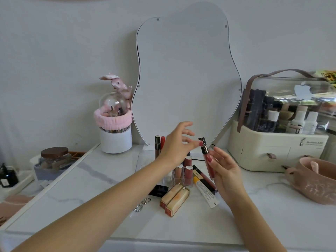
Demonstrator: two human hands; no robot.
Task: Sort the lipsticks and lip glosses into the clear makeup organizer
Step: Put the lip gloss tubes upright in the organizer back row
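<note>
Marble vanity top (101, 180), both hands (181, 142) on upright lip gloss (206, 157).

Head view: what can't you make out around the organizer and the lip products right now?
- Clear organizer: the left hand covers its upper part, so its compartments can't be counted.
- Lip gloss: label too small; the right hand hides the lower end.
- Black tubes behind the wrist: partly hidden.
- Storage case: cut off by the right edge, glare on lid.
</note>
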